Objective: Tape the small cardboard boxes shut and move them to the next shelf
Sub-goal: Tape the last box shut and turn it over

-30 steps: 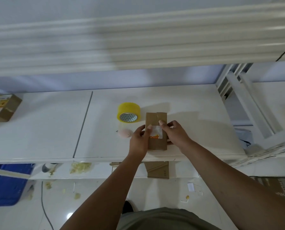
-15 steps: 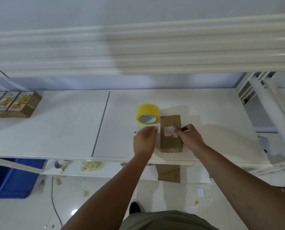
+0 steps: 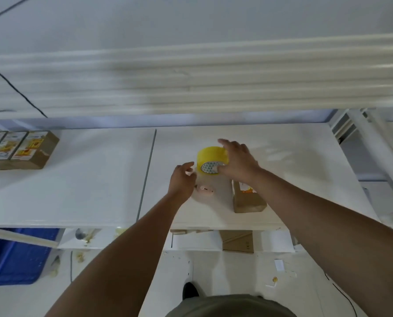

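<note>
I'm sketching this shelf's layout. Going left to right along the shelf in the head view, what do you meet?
Row of labelled boxes → left hand → yellow tape roll → small cardboard box. The right hand and the pink object overlap others, so they are left out.

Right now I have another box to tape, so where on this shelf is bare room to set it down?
Widest: the left panel, between the row of labelled boxes and the seam. Also right of the small box, on to the end of the shelf. Crowded in the middle: tape roll, pink tool, left hand and right hand.
</note>
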`<move>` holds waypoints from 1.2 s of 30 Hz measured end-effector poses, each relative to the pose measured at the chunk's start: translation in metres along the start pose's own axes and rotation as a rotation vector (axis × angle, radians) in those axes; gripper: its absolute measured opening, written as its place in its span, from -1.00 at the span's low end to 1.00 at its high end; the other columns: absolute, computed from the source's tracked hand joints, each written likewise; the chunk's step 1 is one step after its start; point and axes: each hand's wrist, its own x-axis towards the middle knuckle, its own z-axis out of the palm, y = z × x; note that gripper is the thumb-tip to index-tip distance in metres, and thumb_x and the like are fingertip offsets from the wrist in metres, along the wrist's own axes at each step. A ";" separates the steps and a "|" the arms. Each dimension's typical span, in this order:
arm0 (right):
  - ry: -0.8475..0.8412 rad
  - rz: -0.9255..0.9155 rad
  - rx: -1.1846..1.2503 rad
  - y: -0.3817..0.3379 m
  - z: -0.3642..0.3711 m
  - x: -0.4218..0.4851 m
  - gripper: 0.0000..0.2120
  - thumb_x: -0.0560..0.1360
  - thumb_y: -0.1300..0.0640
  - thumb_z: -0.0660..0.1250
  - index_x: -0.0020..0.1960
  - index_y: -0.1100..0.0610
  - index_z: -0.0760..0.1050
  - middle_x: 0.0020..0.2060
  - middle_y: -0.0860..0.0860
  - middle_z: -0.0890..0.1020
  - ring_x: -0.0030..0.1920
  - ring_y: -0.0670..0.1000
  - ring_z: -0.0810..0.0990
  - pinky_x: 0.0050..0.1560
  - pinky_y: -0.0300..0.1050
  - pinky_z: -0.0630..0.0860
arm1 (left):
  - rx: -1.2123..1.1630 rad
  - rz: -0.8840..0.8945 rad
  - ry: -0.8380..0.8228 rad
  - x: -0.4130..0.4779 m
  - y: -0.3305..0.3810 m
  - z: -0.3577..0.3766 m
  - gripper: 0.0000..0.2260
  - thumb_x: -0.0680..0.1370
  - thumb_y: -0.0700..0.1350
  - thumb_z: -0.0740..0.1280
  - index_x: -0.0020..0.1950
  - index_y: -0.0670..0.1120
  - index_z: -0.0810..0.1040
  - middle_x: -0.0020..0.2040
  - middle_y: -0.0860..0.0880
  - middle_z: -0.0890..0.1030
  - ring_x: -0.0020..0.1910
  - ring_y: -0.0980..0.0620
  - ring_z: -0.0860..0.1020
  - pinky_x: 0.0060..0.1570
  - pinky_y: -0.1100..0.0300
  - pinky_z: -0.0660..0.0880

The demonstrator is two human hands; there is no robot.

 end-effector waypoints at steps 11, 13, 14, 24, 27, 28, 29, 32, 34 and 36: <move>-0.066 -0.017 -0.136 -0.022 -0.002 0.017 -0.46 0.51 0.08 0.46 0.44 0.05 0.39 0.32 0.09 0.47 0.34 0.24 0.39 0.20 0.10 0.48 | 0.250 0.091 -0.357 0.043 0.014 -0.016 -0.66 0.49 -0.24 0.55 0.25 -0.20 0.65 0.10 -0.26 0.70 0.02 -0.24 0.66 -0.08 0.06 0.53; -0.054 -0.019 -0.106 -0.023 -0.002 0.016 -0.48 0.50 0.12 0.45 0.42 0.04 0.40 0.30 0.08 0.46 0.32 0.23 0.38 0.16 0.06 0.47 | 0.281 0.110 -0.370 0.048 0.014 -0.022 -0.60 0.51 -0.27 0.53 0.34 -0.21 0.61 0.16 -0.25 0.66 0.11 -0.27 0.64 0.03 -0.04 0.59; -0.053 -0.026 -0.090 -0.023 -0.003 0.017 -0.50 0.50 0.14 0.44 0.40 0.04 0.42 0.29 0.07 0.47 0.31 0.21 0.38 0.13 0.03 0.44 | 0.274 0.112 -0.378 0.050 0.013 -0.024 -0.61 0.54 -0.30 0.49 0.37 -0.22 0.58 0.16 -0.25 0.64 0.11 -0.27 0.63 0.06 -0.07 0.60; -0.076 -0.089 -0.040 -0.035 -0.023 0.023 -0.54 0.46 0.27 0.36 0.33 -0.01 0.48 0.21 0.01 0.47 0.28 0.17 0.35 0.09 -0.03 0.37 | 0.034 -0.049 -0.383 0.048 0.013 -0.024 -0.85 0.63 -0.31 0.30 0.12 -0.17 0.62 -0.09 -0.14 0.55 -0.13 -0.09 0.51 -0.15 0.14 0.58; -0.056 -0.069 -0.008 -0.030 -0.022 0.022 -0.54 0.47 0.27 0.37 0.33 -0.01 0.48 0.22 0.04 0.48 0.27 0.17 0.36 0.10 -0.05 0.34 | 0.023 -0.030 -0.311 0.046 0.005 -0.022 -0.78 0.63 -0.37 0.20 0.13 -0.24 0.63 -0.12 -0.16 0.49 -0.17 -0.11 0.44 -0.23 0.16 0.48; -0.050 -0.067 0.004 -0.028 -0.021 0.022 -0.55 0.47 0.27 0.37 0.32 -0.01 0.49 0.21 0.04 0.48 0.27 0.18 0.37 0.11 -0.05 0.33 | 0.014 -0.035 -0.284 0.045 0.002 -0.020 -0.78 0.62 -0.37 0.20 0.12 -0.26 0.62 -0.12 -0.17 0.49 -0.16 -0.10 0.43 -0.20 0.13 0.45; -0.045 -0.065 0.017 -0.027 -0.021 0.022 -0.55 0.47 0.28 0.37 0.32 -0.01 0.49 0.19 0.03 0.47 0.26 0.17 0.36 0.10 -0.05 0.32 | 0.011 -0.037 -0.261 0.044 0.001 -0.017 -0.79 0.62 -0.36 0.20 0.11 -0.27 0.62 -0.11 -0.18 0.50 -0.15 -0.10 0.43 -0.17 0.11 0.44; -0.036 -0.050 0.051 -0.022 -0.019 0.021 -0.53 0.46 0.30 0.37 0.31 -0.02 0.48 0.11 -0.03 0.42 0.24 0.13 0.34 0.09 -0.07 0.29 | 0.002 -0.038 -0.228 0.042 0.001 -0.014 -0.83 0.64 -0.30 0.23 0.00 -0.16 0.61 -0.10 -0.17 0.53 -0.18 -0.10 0.45 -0.22 0.19 0.38; -0.028 -0.030 0.061 -0.017 -0.017 0.020 -0.52 0.45 0.29 0.40 0.32 -0.02 0.47 0.14 -0.02 0.43 0.25 0.13 0.33 0.09 -0.06 0.29 | -0.026 -0.020 -0.159 0.042 -0.001 -0.010 -0.86 0.66 -0.26 0.28 0.03 -0.11 0.63 -0.03 -0.15 0.62 -0.11 -0.11 0.54 -0.20 0.20 0.43; -0.025 0.003 0.060 -0.012 -0.015 0.020 -0.51 0.45 0.27 0.42 0.34 -0.03 0.46 0.18 0.00 0.44 0.28 0.14 0.33 0.09 -0.05 0.30 | -0.112 -0.044 0.058 0.031 -0.006 -0.006 -0.89 0.64 -0.21 0.36 0.13 -0.09 0.64 0.09 -0.11 0.67 -0.03 -0.09 0.61 -0.03 0.10 0.55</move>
